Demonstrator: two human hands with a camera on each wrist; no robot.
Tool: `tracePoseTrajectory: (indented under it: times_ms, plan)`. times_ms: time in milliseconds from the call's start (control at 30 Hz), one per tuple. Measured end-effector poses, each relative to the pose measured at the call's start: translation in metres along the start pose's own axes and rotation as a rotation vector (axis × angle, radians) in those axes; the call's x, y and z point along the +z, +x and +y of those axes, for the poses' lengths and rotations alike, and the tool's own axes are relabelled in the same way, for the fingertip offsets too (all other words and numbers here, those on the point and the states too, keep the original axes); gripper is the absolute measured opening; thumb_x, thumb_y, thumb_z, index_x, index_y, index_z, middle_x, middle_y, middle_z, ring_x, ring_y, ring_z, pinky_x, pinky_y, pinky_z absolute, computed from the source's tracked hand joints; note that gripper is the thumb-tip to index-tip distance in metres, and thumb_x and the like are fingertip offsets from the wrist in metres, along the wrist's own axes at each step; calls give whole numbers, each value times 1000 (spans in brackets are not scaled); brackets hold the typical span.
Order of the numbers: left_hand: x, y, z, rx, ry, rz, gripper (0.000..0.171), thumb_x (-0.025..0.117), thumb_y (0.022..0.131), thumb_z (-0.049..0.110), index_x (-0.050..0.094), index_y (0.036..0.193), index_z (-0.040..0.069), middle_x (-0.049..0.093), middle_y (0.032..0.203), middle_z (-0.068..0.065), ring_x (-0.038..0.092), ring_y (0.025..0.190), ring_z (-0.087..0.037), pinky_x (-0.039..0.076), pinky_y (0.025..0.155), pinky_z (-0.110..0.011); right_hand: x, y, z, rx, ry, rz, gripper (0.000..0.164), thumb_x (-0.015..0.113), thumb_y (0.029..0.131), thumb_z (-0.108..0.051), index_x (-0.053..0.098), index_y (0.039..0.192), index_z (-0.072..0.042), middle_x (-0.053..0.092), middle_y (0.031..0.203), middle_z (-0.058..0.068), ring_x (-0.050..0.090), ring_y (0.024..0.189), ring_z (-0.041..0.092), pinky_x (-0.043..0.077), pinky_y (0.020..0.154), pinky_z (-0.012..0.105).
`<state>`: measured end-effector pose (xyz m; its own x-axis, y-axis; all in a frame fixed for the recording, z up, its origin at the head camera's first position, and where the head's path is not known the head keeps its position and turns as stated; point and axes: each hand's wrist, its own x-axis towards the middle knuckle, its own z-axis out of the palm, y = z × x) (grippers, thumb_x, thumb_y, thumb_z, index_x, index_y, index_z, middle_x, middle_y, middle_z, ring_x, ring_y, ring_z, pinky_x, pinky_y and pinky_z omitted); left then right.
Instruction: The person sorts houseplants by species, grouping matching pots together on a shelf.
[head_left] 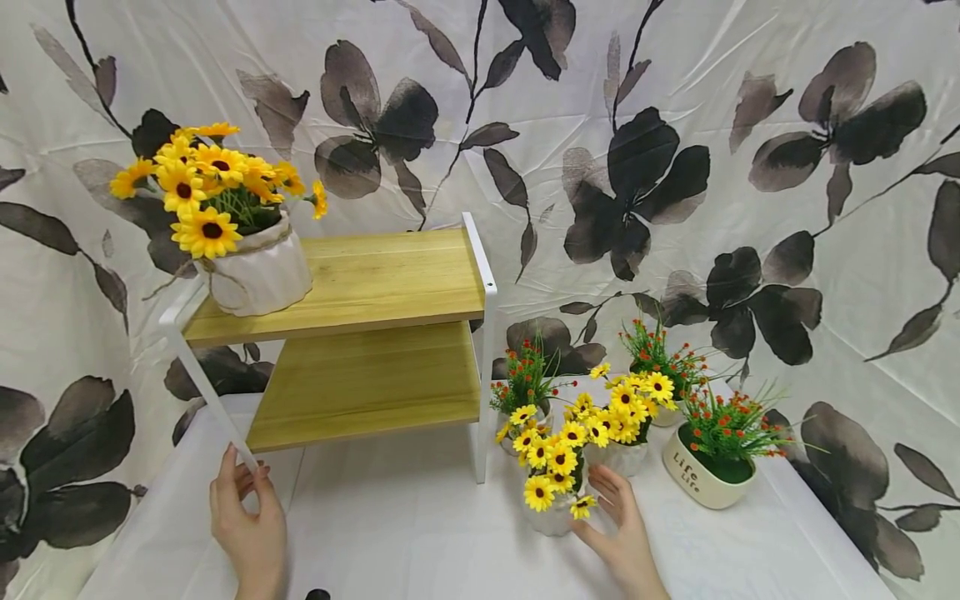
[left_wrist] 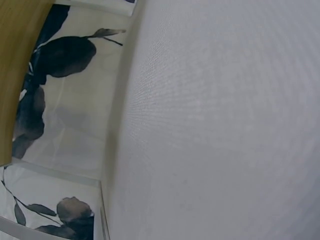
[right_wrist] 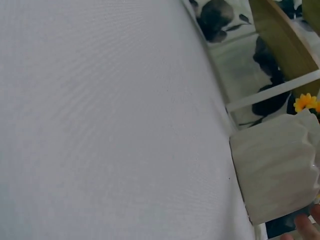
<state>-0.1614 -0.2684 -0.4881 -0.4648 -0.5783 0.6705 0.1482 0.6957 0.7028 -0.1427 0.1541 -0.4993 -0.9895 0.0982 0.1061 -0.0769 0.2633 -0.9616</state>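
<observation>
On the left, my left hand point(head_left: 251, 512) pinches the lower end of the white front leg of a two-tier wooden shelf point(head_left: 390, 279) between thumb and fingers. My right hand point(head_left: 618, 529) is beside the front pot of small yellow sunflowers point(head_left: 551, 521), its fingers spread and gently curved at the pot's right side. In the right wrist view this white ridged pot point(right_wrist: 275, 167) stands on the table, with fingertips point(right_wrist: 305, 227) at its edge. A larger white pot of sunflowers point(head_left: 262, 271), tied with twine, stands on the shelf's top left.
Behind the front pot stands another sunflower pot point(head_left: 622, 454). Red-flowered plants are farther back, one point(head_left: 525, 375) near the shelf's right leg and another point(head_left: 660, 354) behind. A cream oval planter point(head_left: 697, 475) sits at right. Floral cloth point(head_left: 540, 133) hangs behind the white table point(head_left: 405, 517).
</observation>
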Motion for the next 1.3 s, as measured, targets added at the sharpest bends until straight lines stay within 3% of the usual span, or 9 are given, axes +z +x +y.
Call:
tracePoseTrajectory:
  times_ms: [167, 400, 600, 867, 1300]
  plan:
    - [-1, 0, 1, -3, 0, 2, 47, 51, 98, 7, 43, 144, 15, 54, 104, -21, 43, 93, 16, 31, 87, 4, 8, 4, 4, 0, 29, -16, 83, 78, 79, -13, 29, 145, -5, 36, 150, 18, 38, 134, 32, 32, 111, 57]
    - [-1, 0, 0, 7, -7, 1, 47, 50, 98, 8, 42, 144, 15, 53, 104, -21, 39, 94, 20, 30, 87, 4, 17, 9, 11, -8, 90, -45, 85, 76, 80, -12, 24, 146, -4, 25, 154, 21, 22, 142, 45, 15, 112, 69]
    - [-1, 0, 0, 1, -5, 2, 47, 51, 98, 7, 43, 144, 15, 53, 105, -22, 39, 94, 20, 30, 87, 4, 22, 9, 15, -31, 141, -54, 87, 76, 78, -7, 22, 147, -1, 20, 155, 24, 14, 144, 47, 9, 113, 68]
    - [-2, -1, 1, 2, 1, -4, 47, 51, 98, 8, 42, 144, 15, 53, 105, -22, 43, 94, 14, 30, 86, 3, 25, 9, 14, 30, 108, -74, 94, 78, 77, -14, 19, 149, -4, 18, 156, 23, 16, 143, 45, 12, 113, 67]
    - [-1, 0, 0, 17, -5, 0, 53, 54, 93, -4, 43, 143, 12, 53, 104, -23, 34, 97, 26, 29, 86, 3, 24, 11, 16, 39, 63, -67, 98, 82, 72, -15, 23, 149, -7, 27, 153, 19, 27, 141, 39, 19, 116, 59]
